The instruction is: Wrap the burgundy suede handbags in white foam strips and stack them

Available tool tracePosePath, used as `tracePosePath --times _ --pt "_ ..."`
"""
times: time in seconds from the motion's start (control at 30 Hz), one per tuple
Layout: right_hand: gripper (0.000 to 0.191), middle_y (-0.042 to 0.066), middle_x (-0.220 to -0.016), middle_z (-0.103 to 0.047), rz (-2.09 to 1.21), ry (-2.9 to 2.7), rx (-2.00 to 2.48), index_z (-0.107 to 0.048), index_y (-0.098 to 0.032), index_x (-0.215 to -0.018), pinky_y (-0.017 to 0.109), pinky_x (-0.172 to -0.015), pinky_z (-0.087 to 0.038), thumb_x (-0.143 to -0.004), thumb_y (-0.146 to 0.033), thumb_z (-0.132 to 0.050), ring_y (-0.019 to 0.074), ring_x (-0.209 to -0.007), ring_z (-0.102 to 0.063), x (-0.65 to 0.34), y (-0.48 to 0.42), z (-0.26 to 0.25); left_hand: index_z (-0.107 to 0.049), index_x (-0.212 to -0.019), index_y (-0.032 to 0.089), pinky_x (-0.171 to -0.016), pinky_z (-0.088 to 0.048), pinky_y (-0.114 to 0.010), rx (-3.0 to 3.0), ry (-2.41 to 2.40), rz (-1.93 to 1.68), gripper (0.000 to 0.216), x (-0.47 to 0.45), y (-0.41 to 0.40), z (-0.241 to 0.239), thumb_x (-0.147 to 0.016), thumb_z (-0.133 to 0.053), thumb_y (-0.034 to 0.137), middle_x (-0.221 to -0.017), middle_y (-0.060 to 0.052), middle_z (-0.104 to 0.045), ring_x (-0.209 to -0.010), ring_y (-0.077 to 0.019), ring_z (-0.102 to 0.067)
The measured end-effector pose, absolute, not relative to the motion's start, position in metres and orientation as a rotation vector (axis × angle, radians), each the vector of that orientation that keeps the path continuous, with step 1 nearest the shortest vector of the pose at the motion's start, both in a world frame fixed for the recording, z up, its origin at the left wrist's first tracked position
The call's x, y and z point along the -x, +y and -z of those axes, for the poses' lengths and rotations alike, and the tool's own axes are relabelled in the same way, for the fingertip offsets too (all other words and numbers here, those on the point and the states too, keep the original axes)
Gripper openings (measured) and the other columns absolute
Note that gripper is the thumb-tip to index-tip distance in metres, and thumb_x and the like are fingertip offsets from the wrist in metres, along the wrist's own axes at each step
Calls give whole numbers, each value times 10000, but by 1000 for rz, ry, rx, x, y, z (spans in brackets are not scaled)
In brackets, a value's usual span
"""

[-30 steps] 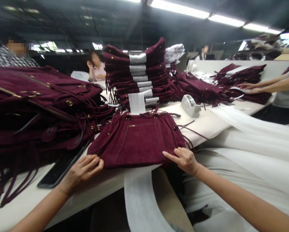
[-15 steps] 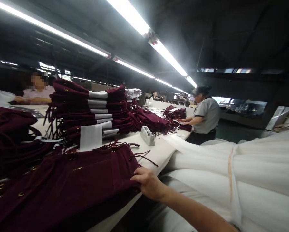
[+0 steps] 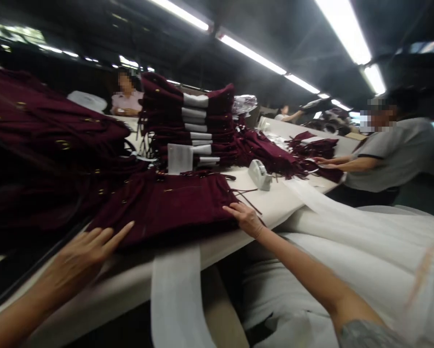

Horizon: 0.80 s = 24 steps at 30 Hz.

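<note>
A folded maroon garment (image 3: 182, 205) with gold-coloured eyelets and cords lies along the table's near edge. My left hand (image 3: 88, 249) rests on its lower left part, one digit stretched out and the other fingers lying on the cloth. At the garment's right end, my right hand (image 3: 246, 217) has its fingers closed over the edge; its thumb is hidden. Beneath the garment, a white strip (image 3: 176, 290) hangs down over the table edge. A tape dispenser (image 3: 260, 175) stands just beyond the right end.
Behind the garment rises a stack of banded maroon garments (image 3: 189, 118), with a whitish card (image 3: 179, 159) in front. More maroon garments (image 3: 38, 125) are heaped left. Large white rolls (image 3: 333, 241) lie beside the table. A co-worker (image 3: 387, 150) handles garments at right; others sit farther back.
My view has swung left. My left hand has come into view on the garment, while my right hand stays at its right end. The white hanging strip now shows below.
</note>
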State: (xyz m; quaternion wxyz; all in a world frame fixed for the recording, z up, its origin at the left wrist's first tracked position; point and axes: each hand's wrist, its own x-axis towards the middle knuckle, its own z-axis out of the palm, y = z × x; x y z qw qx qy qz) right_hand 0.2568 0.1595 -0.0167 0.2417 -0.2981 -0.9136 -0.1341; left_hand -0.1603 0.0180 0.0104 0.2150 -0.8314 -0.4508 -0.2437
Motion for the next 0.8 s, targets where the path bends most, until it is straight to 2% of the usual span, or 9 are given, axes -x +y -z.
tracePosePath --times 0.07,0.13,0.23,0.33,0.47,0.6,0.7,0.8 --pt "551 100 -1215 -611 457 -2518 785 -544 -211 -1363 344 -910 -489 -884 13 -388 188 -981 -565 -258 166 21 -297 -1503 248 -692 -470 -423 2252 -1403 457 695 171 -8 -12 -826 -332 93 -872 -59 -627 -748 -251 -589" --pt "550 94 -1235 -612 534 -2540 758 -533 -216 -1374 345 -892 -497 -887 7 -411 189 -946 -562 -258 168 22 -286 -1507 163 -817 -476 -444 2292 -1467 307 705 165 -15 -17 -818 -435 156 -1154 -143 -624 -987 -296 -609" --pt "494 89 -1242 -623 617 -2569 719 -547 -200 -1361 345 -833 -512 -912 -31 -430 187 -869 -553 -256 165 22 -277 -1512 202 -956 -465 -444 2445 -1423 277 708 146 2 -28 -857 -528 290 -1435 -148 -479 -1223 -312 -537" --pt "452 87 -1249 -631 665 -2582 683 -563 -188 -1345 357 -809 -524 -934 -61 -424 192 -854 -560 -256 165 21 -262 -1513 299 -1047 -434 -409 2635 -1344 265 670 137 33 -36 -902 -535 327 -1493 -73 -437 -1291 -267 -504" --pt "447 73 -1287 -620 551 -2600 604 -556 -213 -1354 369 -886 -529 -960 -84 -387 195 -971 -596 -265 175 25 -249 -1494 413 -1127 -354 -383 2872 -1241 121 573 143 64 -27 -973 -408 238 -1475 31 -464 -1362 -204 -427" --pt "538 63 -1336 -589 383 -2541 570 -485 -249 -1412 383 -990 -499 -947 -32 -322 189 -1128 -581 -272 173 33 -262 -1465 476 -1134 -309 -494 2875 -1357 77 669 147 56 4 -933 -327 76 -1558 34 -315 -1420 -248 -326" --pt "641 93 -1433 -496 337 -2474 676 -341 -245 -1497 451 -1055 -449 -907 2 -307 225 -1258 -505 -268 153 37 -278 -1456 486 -1128 -294 -541 2816 -1504 141 771 141 41 15 -859 -367 7 -1581 29 -259 -1431 -275 -299" --pt "698 106 -1546 -325 302 -2454 865 -244 -228 -1533 507 -1109 -376 -876 -9 -326 264 -1378 -372 -262 124 34 -271 -1457 491 -1144 -259 -553 2860 -1604 166 836 133 31 7 -800 -437 2 -1582 42 -259 -1437 -272 -283"
